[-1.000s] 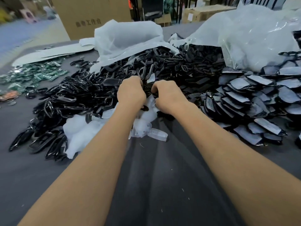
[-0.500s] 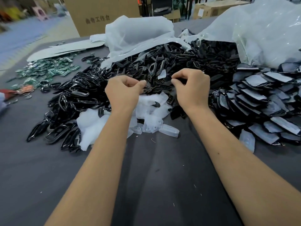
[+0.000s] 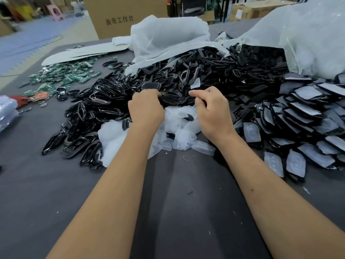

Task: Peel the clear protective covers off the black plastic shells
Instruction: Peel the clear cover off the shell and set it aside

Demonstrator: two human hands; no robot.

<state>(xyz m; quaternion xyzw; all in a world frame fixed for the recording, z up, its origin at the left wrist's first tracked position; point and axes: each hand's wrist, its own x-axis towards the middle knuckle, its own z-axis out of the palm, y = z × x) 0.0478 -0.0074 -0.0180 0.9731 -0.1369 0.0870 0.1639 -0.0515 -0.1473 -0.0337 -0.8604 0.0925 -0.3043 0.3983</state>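
Note:
My left hand (image 3: 145, 109) is closed around one glossy black shell (image 3: 171, 99), held just above the heap of peeled clear covers (image 3: 179, 124). My right hand (image 3: 211, 109) is at the shell's right end, thumb and forefinger pinched together, seemingly on the edge of its thin clear cover, which is hard to make out. Black shells that still carry covers (image 3: 308, 118) lie stacked to the right. Bare black shells and frames (image 3: 93, 113) are piled on the left and behind.
Green circuit boards (image 3: 65, 75) are scattered at the far left. Two large plastic bags (image 3: 168, 38) (image 3: 308, 34) spill parts at the back. A cardboard box (image 3: 121, 15) stands behind the grey table (image 3: 177, 202). A loose cover (image 3: 195, 84) rests on the black pile.
Both hands have come back toward each other over the cover heap. The left hand now grips a black shell, and the right hand pinches at its end.

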